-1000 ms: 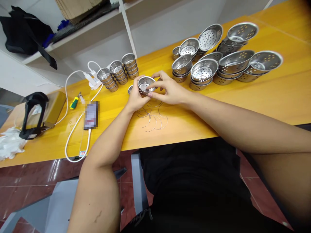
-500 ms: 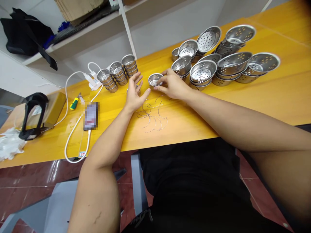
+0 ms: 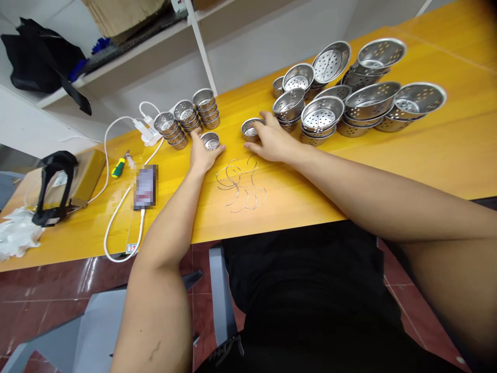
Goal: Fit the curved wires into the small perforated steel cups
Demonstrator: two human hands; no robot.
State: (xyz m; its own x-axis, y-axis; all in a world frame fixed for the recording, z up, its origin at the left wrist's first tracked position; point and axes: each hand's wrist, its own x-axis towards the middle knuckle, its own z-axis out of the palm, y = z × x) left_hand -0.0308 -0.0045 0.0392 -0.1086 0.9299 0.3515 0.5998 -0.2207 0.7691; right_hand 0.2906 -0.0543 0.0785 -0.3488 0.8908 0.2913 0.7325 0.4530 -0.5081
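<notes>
Read "3" and then a second digit, possibly 9 but too small to be sure, on a small white, blue-edged label (image 3: 132,248) at the front edge of the yellow table (image 3: 171,225), in the lower left of the frame, inside the loop of the white cable (image 3: 105,235). Was pixelated past reading on the phone (image 3: 145,187), left of the frame's middle, higher up than the label.

Wires (image 3: 237,185) lie on the table (image 3: 295,197); the left cup (image 3: 210,141) and right cup (image 3: 248,132) sit behind them; cup stacks (image 3: 185,112) stand back on the left; cup piles (image 3: 322,116) stand on the right; the phone (image 3: 145,187) lies left of the wires, the screwdriver (image 3: 118,168) left of that.
</notes>
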